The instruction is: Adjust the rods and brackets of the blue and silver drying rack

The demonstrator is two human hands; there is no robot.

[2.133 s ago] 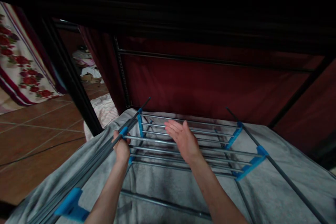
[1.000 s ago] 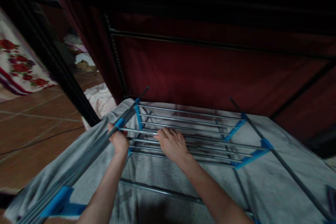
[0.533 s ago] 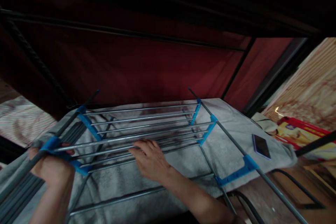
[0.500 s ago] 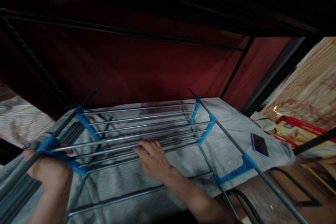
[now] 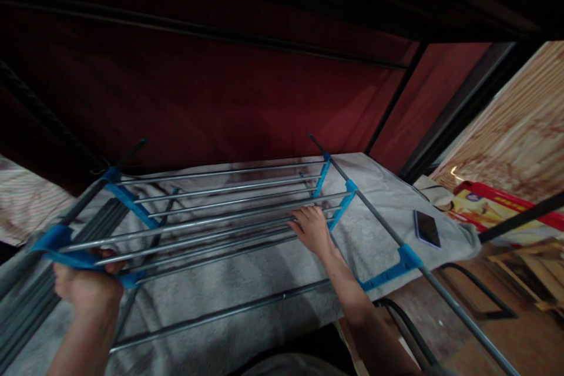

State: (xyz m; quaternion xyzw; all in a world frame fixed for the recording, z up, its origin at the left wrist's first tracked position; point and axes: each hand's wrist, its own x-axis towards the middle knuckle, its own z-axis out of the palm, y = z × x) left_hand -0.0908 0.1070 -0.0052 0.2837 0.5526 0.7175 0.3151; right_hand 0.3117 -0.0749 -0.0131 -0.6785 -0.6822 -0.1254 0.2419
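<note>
A rack of grey metal tubes (image 5: 194,225) joined by blue plastic brackets lies over a grey blanket (image 5: 211,294). At its left end my left hand (image 5: 90,282) is wrapped round a blue bracket (image 5: 74,257), with fingertips showing between the bars. Toward the right end of the bars, my right hand (image 5: 312,228) has its fingers curled over the middle tubes. At the lower right, another blue bracket (image 5: 388,275) joins two long side tubes.
Loose grey tubes (image 5: 83,247) lie at the left. A phone (image 5: 427,228) rests on the blanket's right part, near a red and yellow package (image 5: 497,208). Dark red fabric (image 5: 247,111) hangs behind. Black curved metal legs (image 5: 480,288) stand at the lower right.
My right hand has slid rightward along the bars toward the right brackets. My left hand has shifted slightly right and lower on the left bracket. The view has also moved a little.
</note>
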